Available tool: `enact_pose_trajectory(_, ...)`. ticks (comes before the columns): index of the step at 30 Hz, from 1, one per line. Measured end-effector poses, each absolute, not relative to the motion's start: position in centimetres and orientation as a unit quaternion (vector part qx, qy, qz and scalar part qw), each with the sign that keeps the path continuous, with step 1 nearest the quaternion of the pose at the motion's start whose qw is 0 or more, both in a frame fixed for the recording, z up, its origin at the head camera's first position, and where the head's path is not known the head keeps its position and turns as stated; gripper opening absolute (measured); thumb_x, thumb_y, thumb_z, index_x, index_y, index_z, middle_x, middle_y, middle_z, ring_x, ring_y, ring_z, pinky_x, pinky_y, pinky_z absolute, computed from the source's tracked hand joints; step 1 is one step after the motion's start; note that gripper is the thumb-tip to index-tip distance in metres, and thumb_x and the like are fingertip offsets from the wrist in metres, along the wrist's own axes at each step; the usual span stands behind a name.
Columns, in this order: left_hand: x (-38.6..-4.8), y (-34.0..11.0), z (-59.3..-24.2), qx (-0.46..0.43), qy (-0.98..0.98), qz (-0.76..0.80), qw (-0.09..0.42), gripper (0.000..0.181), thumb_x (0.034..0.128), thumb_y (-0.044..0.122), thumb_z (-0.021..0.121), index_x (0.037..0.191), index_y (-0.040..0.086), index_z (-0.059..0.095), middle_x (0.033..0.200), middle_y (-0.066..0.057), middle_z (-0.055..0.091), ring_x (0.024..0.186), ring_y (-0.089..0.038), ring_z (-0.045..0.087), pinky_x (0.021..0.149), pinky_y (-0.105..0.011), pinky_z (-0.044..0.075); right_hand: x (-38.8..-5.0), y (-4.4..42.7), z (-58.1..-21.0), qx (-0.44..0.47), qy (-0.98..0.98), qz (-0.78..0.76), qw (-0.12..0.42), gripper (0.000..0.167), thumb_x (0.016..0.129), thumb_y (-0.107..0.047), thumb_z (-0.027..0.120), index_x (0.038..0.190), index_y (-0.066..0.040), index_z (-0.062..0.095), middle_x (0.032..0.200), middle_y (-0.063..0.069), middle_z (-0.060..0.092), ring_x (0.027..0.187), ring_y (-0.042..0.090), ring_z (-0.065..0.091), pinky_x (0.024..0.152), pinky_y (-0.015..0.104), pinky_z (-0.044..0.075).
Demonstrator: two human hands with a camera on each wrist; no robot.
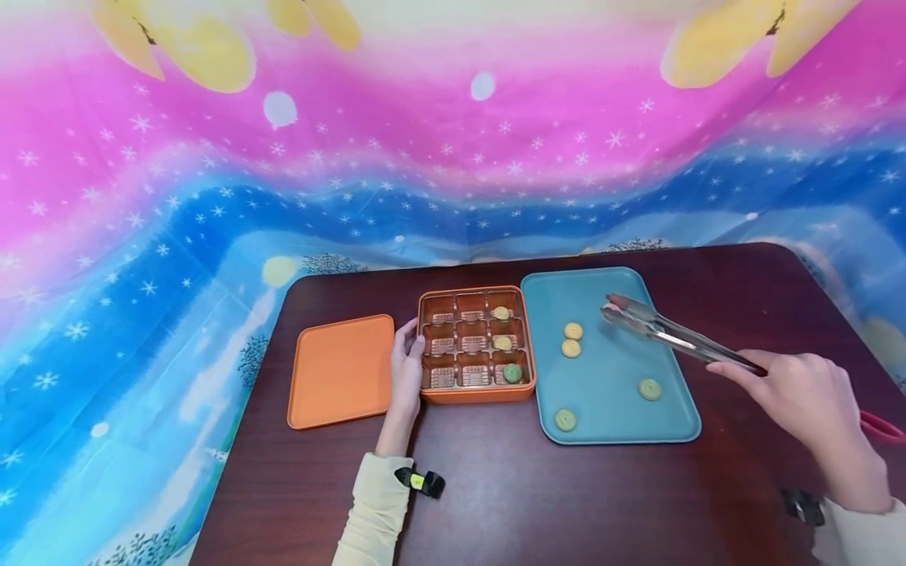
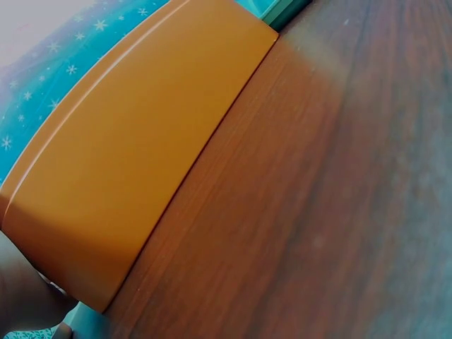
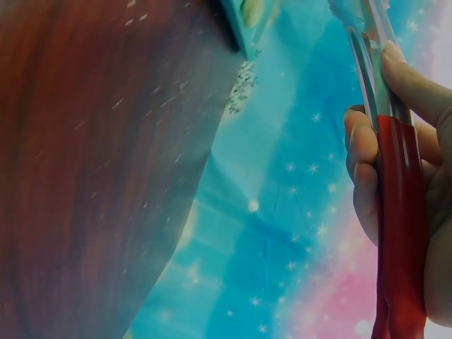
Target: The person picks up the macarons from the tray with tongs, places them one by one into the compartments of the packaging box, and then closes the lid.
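Note:
My left hand [image 1: 406, 369] holds the left side of an orange box [image 1: 477, 397], thumb at its rim. Inside it is a clear plastic insert [image 1: 473, 355] divided into compartments in three rows. The right column carries a yellow cookie [image 1: 501, 313] at the back, another yellow cookie [image 1: 502, 343] mid-row and a green cookie [image 1: 513, 373] in front. My right hand [image 1: 803, 397] grips metal tongs [image 1: 679, 336] by their red handle [image 3: 401, 226]. Their tips hover over the blue-green tray [image 1: 609, 417]; something pale shows there, too small to make out.
On the tray, two yellow cookies [image 1: 572, 339] touch near the left middle. A greenish cookie [image 1: 565, 420] lies at the front left, another greenish cookie [image 1: 650, 389] toward the right. An orange lid [image 1: 342, 371] lies flat left of the box. A patterned cloth [image 1: 453, 157] hangs behind the table.

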State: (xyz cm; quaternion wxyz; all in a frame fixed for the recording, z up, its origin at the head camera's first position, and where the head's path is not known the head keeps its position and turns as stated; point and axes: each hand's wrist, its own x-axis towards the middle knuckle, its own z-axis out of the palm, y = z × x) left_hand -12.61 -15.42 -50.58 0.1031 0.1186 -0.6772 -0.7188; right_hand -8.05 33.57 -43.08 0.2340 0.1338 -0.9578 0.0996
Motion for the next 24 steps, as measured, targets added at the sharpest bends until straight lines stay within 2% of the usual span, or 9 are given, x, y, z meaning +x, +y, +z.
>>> enact_pose_trajectory(12,-12.6,-15.4,-50.6,0.119,-0.678,-0.717,0.105,0.039,0.1095,0.006,0.045,0.148,0.001,0.049,0.141,-0.023,0.056,0.130,-0.036,0.051,0.107,-0.050,0.040,-10.0,30.8,-42.1,0.158,-0.951,0.135,0.229,0.093,0.087,-0.087,0.038,0.088,-0.003,0.077,0.049,-0.010,0.024,0.044,0.012,0.020,0.040,0.031,0.023)
enact_pose_trajectory(19,-12.7,-15.5,-50.7,0.118,-0.676,-0.720,0.103,0.040,0.1098,0.007,0.045,0.150,0.000,0.047,0.146,-0.023,0.053,0.136,-0.036,0.048,0.110,-0.052,0.038,-10.9,28.9,-42.2,0.165,-0.945,0.148,0.242,0.101,0.086,-0.089,0.029,0.089,-0.001,0.078,0.047,-0.012,0.024,0.044,0.012,0.018,0.039,0.032,0.021)
enact_pose_trajectory(24,-12.8,-15.4,-50.7,0.122,-0.671,-0.725,0.100,0.042,0.1095,0.006,0.045,0.151,0.000,0.046,0.147,-0.025,0.052,0.137,-0.036,0.047,0.111,-0.054,0.037,-11.4,27.3,-42.0,0.178,-0.939,0.157,0.251,0.098,0.088,-0.087,0.030,0.085,-0.002,0.078,0.049,-0.010,0.024,0.044,0.011,0.019,0.039,0.031,0.022)
